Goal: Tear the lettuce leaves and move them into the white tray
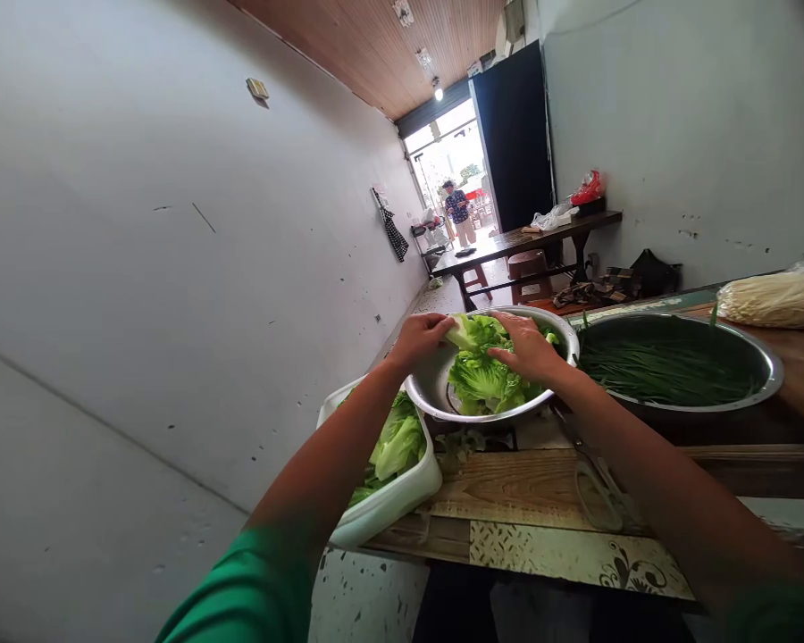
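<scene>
- Left hand point(421, 338): I see it at the near-left rim of the steel bowl point(426, 386), fingers curled around the pale stem end of a lettuce head point(474, 332). The grip is closed on that lettuce.
- Right hand point(528, 346): it lies palm-down over the leafy top of the same lettuce, fingers spread and pressing. Whether the fingers are truly clasping or only resting flat I cannot tell, as the palm hides the contact.
- Lettuce head: it sits inside the steel bowl, on top of more loose green leaves point(481, 382) that fill the bowl's middle.
- Handling, as I judge it: the lettuce looks light, and its frilled leaves look soft and easily bruised or torn. The pale stem base is the firm part, so I would hold there, as the left hand does, and only steady the leaves with an open palm. If the leaves are wet they may be slippery; no water is clearly visible.
- White tub point(402, 500): just beside the bowl, to its near left, holding further lettuce pieces point(397, 443).
- Large steel basin point(764, 368): to the right of the bowl, nearly touching it, filled with long green stalks point(657, 368).
- Bagged pale bundle point(777, 298): on the counter behind the basin.
- Wooden board point(509, 487): under and in front of the bowl, on the worktop.
- Background: a dark table point(549, 234) with bags on it, and a person point(458, 211) standing well apart in the bright doorway.
</scene>
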A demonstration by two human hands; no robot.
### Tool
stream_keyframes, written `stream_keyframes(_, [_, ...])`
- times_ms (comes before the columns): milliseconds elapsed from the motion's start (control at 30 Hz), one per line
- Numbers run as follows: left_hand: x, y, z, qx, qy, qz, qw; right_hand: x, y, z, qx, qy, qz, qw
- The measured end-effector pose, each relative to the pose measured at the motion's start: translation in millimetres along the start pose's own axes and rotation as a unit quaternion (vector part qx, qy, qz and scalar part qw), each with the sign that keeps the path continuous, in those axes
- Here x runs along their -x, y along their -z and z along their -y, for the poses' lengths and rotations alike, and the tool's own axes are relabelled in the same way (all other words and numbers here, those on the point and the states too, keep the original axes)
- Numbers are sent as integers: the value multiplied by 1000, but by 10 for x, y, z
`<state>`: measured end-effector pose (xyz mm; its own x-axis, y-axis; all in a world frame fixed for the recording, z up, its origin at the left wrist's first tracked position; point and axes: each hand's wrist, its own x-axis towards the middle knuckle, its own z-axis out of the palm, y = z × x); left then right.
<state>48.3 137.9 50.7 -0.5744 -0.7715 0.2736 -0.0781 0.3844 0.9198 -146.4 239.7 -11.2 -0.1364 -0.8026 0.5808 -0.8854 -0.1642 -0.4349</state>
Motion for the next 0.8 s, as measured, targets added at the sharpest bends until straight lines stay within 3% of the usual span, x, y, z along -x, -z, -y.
stream_keyframes(100, [65, -22, -154, 45, 15, 1, 999, 9, 0, 54, -121, -40, -4, 992])
stream_keyframes(167, [78, -40, -213, 83, 42, -5, 996, 20, 44, 105, -244, -94, 25, 965])
stream_keyframes(333, [65, -74, -216, 126, 126, -30, 984, 52, 176, 210, -520, -213, 118, 819])
stream_keyframes(433, [85, -93, -152, 108, 94, -76, 987, 53, 200, 237, -577, -231, 130, 773])
stream_keyframes(533, [159, -124, -70, 34, -47, -199, 978, 36, 190, 256, -591, -251, 101, 760])
stream_keyframes(600, [237, -160, -32, -31, -108, -247, 963, 24, 183, 268, -588, -259, 64, 763])
stream_keyframes(667, [317, -211, -25, -52, -93, -221, 969, 19, 177, 277, -574, -254, 27, 778])
stream_keyframes(800, [411, -324, -79, 38, -2, -107, 994, 29, 147, 281, -499, -215, -41, 838])
